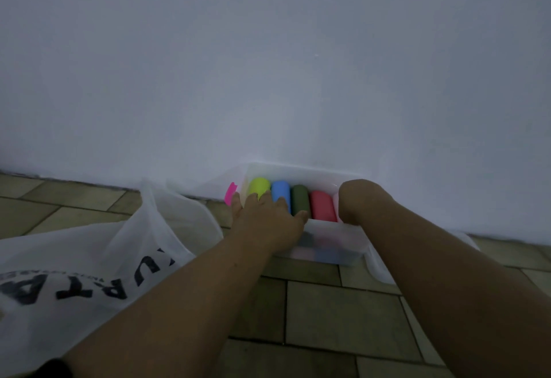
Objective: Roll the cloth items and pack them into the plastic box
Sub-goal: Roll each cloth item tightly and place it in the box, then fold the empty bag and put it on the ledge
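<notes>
A translucent plastic box stands on the tiled floor against the wall. A row of rolled cloths lies inside it: yellow-green, blue, dark green, red, and a pale pink sliver at the right end. More rolls show dimly through the front wall. My left hand lies palm down over the near left rim, fingers spread on the rolls, thumb on the rim. My right hand bends down into the box's right end, its fingers hidden.
A bright magenta piece sticks up just outside the box's left end. A large white plastic bag with dark lettering lies on the floor at the left. More white plastic lies by the box's right side. The wall rises directly behind.
</notes>
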